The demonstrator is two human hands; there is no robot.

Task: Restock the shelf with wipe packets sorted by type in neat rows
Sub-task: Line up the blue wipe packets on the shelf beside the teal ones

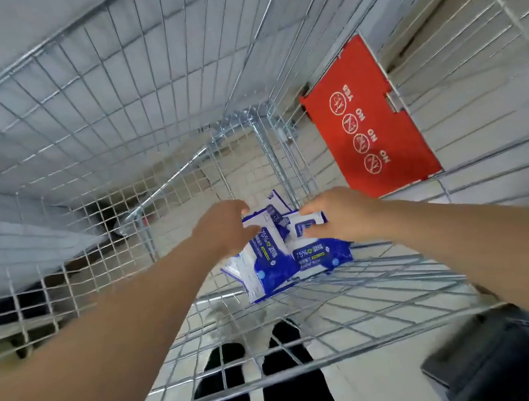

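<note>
While the wipe packets (276,261) sit heaped low in the cart (382,343), left grip (225,227) curls round one bunch and right grip (338,216) pinches another. So it's the pickup step. Next up, I'd say, is lifting them clear of the wire (shelf isn't in view) without dropping any.

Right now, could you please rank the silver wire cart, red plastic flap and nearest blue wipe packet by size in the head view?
1. silver wire cart
2. red plastic flap
3. blue wipe packet
</note>
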